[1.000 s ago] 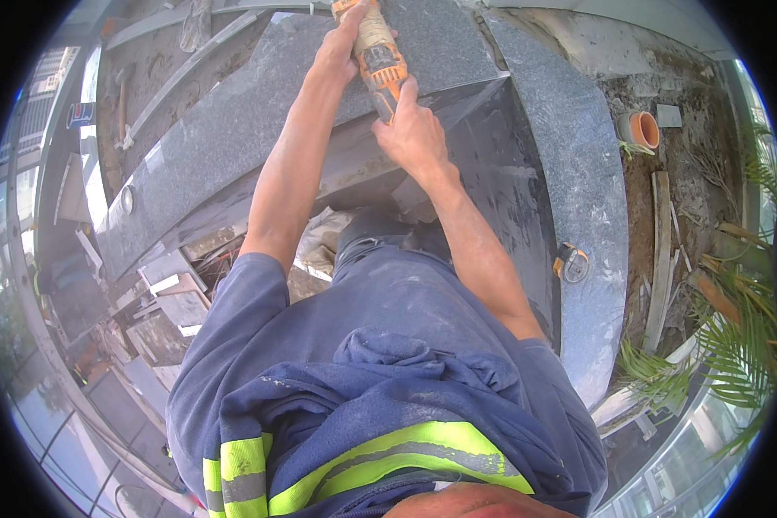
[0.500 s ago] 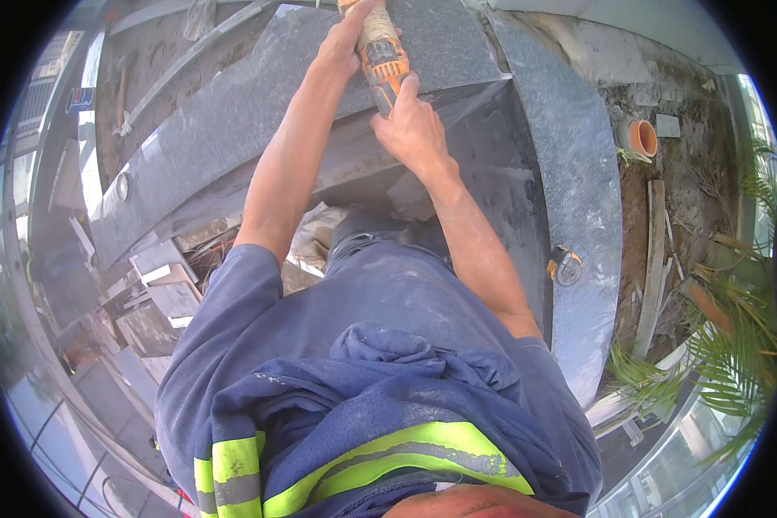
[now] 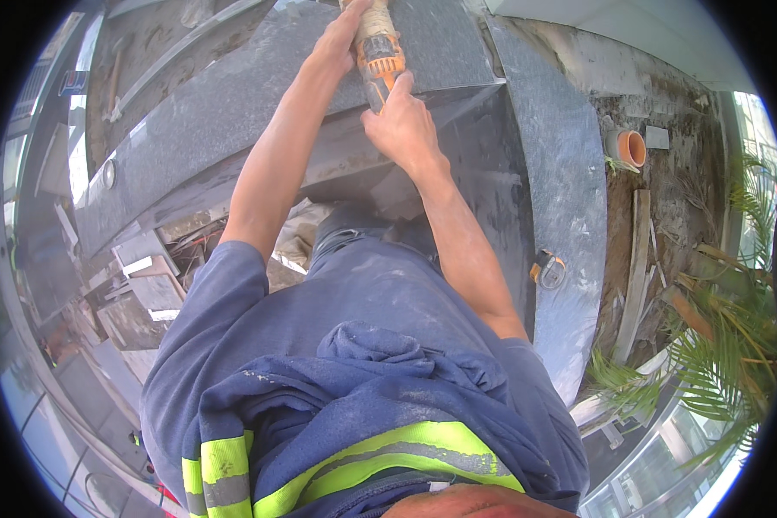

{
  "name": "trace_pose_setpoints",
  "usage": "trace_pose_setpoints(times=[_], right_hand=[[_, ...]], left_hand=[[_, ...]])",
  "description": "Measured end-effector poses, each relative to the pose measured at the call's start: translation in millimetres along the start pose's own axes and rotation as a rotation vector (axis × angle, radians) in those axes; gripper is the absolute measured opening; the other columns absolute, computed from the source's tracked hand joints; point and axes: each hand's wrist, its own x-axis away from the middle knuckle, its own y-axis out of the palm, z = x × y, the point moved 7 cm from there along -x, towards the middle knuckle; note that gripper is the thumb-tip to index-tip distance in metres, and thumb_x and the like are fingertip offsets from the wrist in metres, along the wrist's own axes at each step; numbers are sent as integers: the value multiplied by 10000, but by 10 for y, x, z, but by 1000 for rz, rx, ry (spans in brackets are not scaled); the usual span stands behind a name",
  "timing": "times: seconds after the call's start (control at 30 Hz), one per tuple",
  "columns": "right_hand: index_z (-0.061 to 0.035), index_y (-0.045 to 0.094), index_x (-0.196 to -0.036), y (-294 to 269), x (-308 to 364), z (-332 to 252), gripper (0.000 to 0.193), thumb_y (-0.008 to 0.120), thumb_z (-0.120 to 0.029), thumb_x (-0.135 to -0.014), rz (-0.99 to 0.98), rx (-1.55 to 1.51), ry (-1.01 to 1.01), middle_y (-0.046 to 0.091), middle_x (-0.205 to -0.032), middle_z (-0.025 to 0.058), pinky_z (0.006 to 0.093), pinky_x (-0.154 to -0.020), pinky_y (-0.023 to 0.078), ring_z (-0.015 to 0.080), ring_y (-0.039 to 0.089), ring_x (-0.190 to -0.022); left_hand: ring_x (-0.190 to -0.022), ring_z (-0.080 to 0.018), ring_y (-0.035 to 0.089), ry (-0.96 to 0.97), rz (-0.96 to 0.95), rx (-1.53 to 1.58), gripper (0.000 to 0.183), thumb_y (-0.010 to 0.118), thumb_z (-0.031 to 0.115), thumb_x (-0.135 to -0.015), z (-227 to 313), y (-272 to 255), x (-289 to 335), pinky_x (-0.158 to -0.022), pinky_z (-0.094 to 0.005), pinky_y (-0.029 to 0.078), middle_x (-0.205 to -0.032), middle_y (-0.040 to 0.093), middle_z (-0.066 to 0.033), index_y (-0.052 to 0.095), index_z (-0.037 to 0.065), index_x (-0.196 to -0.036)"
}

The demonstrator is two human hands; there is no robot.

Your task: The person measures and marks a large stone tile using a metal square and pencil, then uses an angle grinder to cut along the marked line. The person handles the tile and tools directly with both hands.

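My two hands hold an orange and black angle grinder (image 3: 380,59) with a dusty, pale-wrapped front part, over the grey stone slab (image 3: 440,39). My right hand (image 3: 403,129) is closed around its rear end. Farther forward, my left hand (image 3: 340,41) grips the front part from the left side. The tool's head lies beyond the upper edge of the view, so its disc and what it touches are hidden. Below my hands, a dark stone face drops down from the slab's near edge.
On the right stone ledge (image 3: 570,207) lies a small orange and black tape measure (image 3: 548,269). Beyond it are an orange pipe end (image 3: 632,148), a wooden plank (image 3: 634,276) and palm leaves (image 3: 716,363). A pale ring (image 3: 109,173) sits on the left slab, with broken boards (image 3: 154,289) below.
The whole view has shifted slightly, so the surroundings appear a little farther left. Both hands keep their hold on the angle grinder.
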Motion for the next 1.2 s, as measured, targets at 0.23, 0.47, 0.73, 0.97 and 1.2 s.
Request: trace_pose_setpoints(times=[0.23, 0.47, 0.73, 0.97, 1.2], right_hand=[[213, 167, -1605, -37, 116, 16, 970, 712, -195, -914, -15, 41, 14, 734, -1171, 388, 532, -1040, 562, 511, 732, -1139], [218, 218, -1556, -27, -10, 2, 909, 723, -181, -914, 8, 51, -9, 732, -1145, 395, 547, -1014, 575, 518, 731, -1131], [105, 398, -1371, -54, -81, -10, 626, 714, -157, -898, 21, 28, -4, 734, -1139, 384, 549, -1022, 564, 531, 721, -1149], [221, 170, -1594, -47, 112, 42, 945, 710, -154, -915, -56, 38, 30, 728, -1177, 391, 527, -1032, 575, 508, 732, -1144], [220, 182, -1585, -70, 113, 32, 929, 705, -142, -909, -64, 44, 37, 725, -1185, 396, 529, -1035, 571, 512, 726, -1157]], left_hand=[[-802, -330, 761, -25, 89, -30, 391, 638, 434, -1085, -21, 103, 224, -696, -490, 662, -957, 723, -128, 652, 91, -1273], [-778, -330, 759, -9, 133, -63, 413, 644, 450, -1074, 16, 66, 123, -669, -496, 656, -941, 723, -138, 648, 88, -1272], [-783, -340, 758, -41, 89, -59, 419, 635, 465, -1077, 13, 3, -33, -676, -515, 653, -952, 727, -155, 638, 93, -1271], [-1010, -326, 751, -51, -8, -68, 567, 661, 414, -1085, -123, 115, 410, -870, -507, 650, -1158, 698, -196, 523, -24, -1418], [-1159, -323, 730, -47, 119, -157, 633, 656, 369, -1093, -42, 211, 555, -988, -494, 631, -1305, 663, -210, 461, -84, -1490]])
